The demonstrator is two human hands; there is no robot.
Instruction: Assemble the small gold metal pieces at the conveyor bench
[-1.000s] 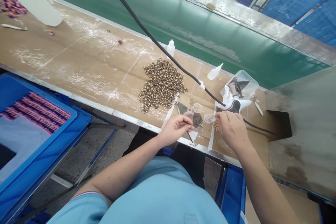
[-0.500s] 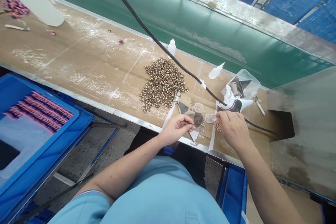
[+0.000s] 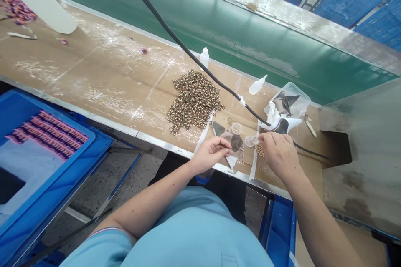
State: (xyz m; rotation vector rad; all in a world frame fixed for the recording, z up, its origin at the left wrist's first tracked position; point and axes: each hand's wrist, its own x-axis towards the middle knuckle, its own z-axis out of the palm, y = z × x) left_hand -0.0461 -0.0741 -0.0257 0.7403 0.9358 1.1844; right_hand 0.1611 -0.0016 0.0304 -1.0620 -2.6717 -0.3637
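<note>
My left hand is held over a grey-brown cloth, thumb and fingertips pinched together. Whatever lies in that pinch is too small to name. To its right, my right hand is closed with the fingertips pointing down, beside a small clear plastic dish; what it holds, if anything, is hidden. Small tan beads lie just left of the right fingers. Behind the cloth rests a clear round ring-like lid. A large heap of small brown and cream pieces spreads beyond my left hand.
A black cable slants across the bench. White bottles stand and lie near the green wall. At the right are a clear tub with dark cloth and a white-handled tool. A blue crate sits at left.
Both hands stay almost in place. The right fingertips shift very slightly beside the clear dish, and the whole view moves a little.
</note>
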